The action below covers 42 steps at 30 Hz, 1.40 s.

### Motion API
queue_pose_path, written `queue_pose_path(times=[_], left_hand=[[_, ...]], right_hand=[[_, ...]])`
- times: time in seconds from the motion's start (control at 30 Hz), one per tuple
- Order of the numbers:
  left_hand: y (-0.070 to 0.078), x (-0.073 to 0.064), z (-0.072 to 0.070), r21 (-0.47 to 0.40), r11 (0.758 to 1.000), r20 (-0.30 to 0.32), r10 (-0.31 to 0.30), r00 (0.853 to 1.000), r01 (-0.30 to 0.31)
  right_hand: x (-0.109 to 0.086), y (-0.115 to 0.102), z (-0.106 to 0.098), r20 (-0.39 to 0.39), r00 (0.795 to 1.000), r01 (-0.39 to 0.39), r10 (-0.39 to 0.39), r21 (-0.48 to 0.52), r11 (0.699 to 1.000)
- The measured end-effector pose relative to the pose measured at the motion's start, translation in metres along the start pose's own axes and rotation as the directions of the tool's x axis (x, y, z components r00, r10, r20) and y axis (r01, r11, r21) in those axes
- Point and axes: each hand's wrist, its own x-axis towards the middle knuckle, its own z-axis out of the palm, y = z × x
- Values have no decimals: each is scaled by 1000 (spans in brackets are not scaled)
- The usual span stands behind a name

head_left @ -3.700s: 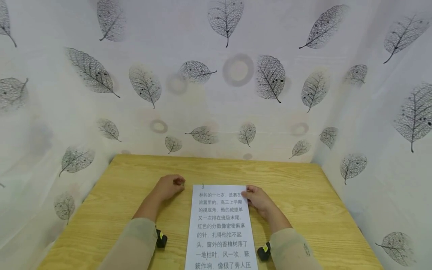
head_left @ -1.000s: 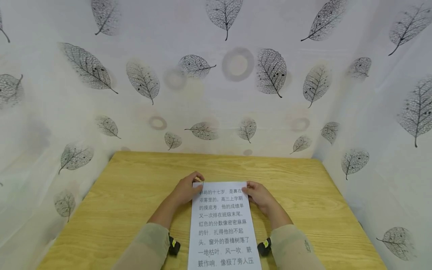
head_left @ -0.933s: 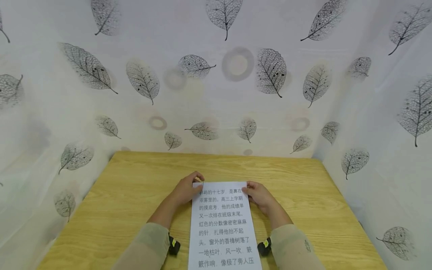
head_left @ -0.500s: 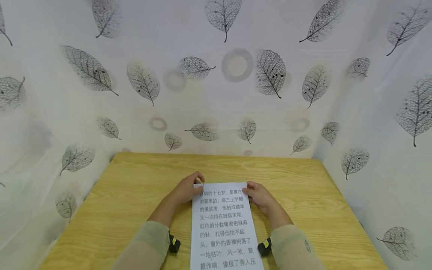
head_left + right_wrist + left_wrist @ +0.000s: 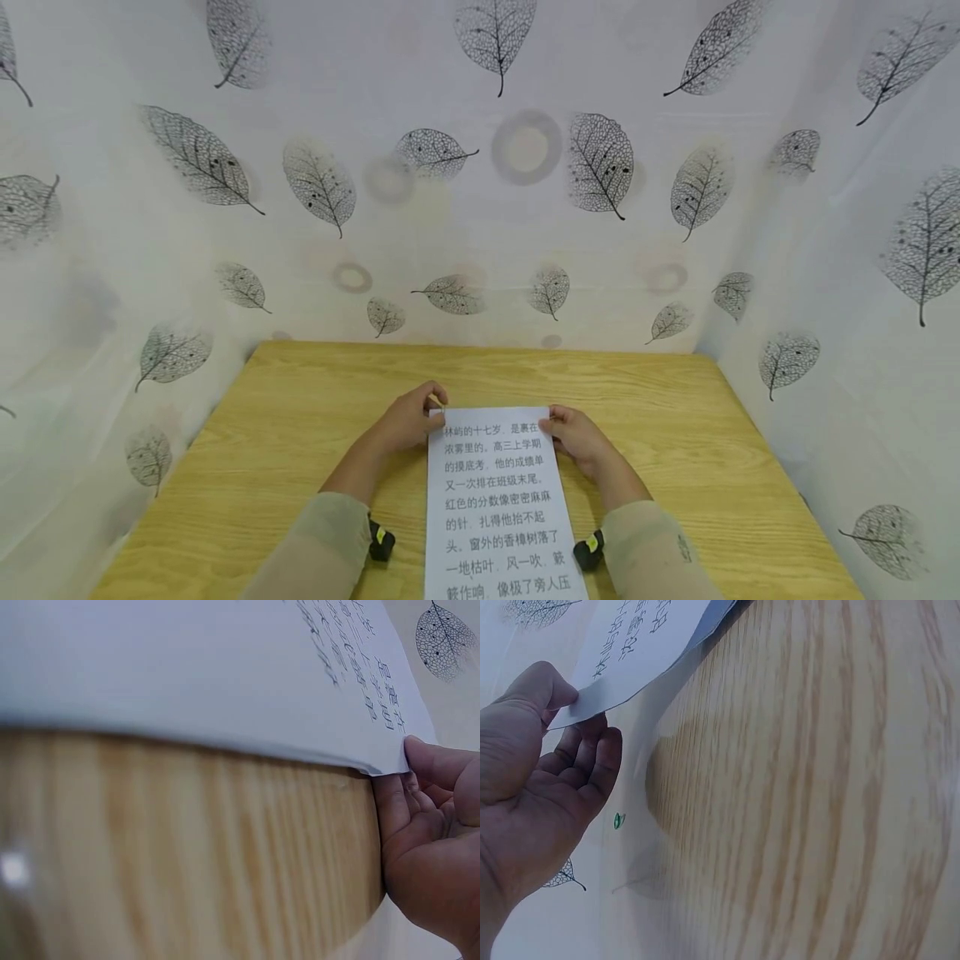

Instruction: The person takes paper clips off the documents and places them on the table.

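A stack of white paper sheets (image 5: 495,500) with large printed Chinese characters lies lengthwise in front of me. At its upper left corner my left hand (image 5: 408,421) pinches a small wire paper clip (image 5: 443,408) between thumb and curled index finger. In the left wrist view the thumb of that left hand (image 5: 547,750) overlaps the sheet's corner, with the other fingers curled below; the clip is hidden there. My right hand (image 5: 581,437) grips the upper right corner, thumb on top. In the right wrist view, fingers of the right hand (image 5: 439,817) lie under the paper (image 5: 225,682).
The wooden table (image 5: 300,392) extends around the paper. White sheeting (image 5: 465,217) printed with skeleton leaves encloses the back and both sides. Each forearm wears a beige sleeve, and a small black wrist camera (image 5: 381,542) sits beside the left one.
From 3.7 s ago my left hand came right onto the paper's upper left corner, where a clip showed. In the last half second hand and clip shifted slightly left. The right hand kept its grip.
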Motion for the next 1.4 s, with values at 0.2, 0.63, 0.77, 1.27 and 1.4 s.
queue_pose_path(times=[0.2,0.63,0.77,1.27,1.4], left_hand=[[-1,0,-2,-42,999,-8,-6,1000,6],[-11,-1,-10,-68,997,-48,-23,999,20],[-12,-2,-15,-81,997,-64,-9,998,4],[-23,6,-26,-12,1000,-196,13,980,-16],[-27,7,-27,18,1000,-203,16,979,-13]], right_hand=[[0,1,-1,2,1000,1,-1,-4,1000],[2,0,0,-28,999,-16,16,-2,1000],[0,-2,1,-20,1000,-11,11,-6,1000],[-2,-1,-1,-13,1000,-8,8,-15,1000],[0,0,-2,-9,1000,-4,4,-9,1000]])
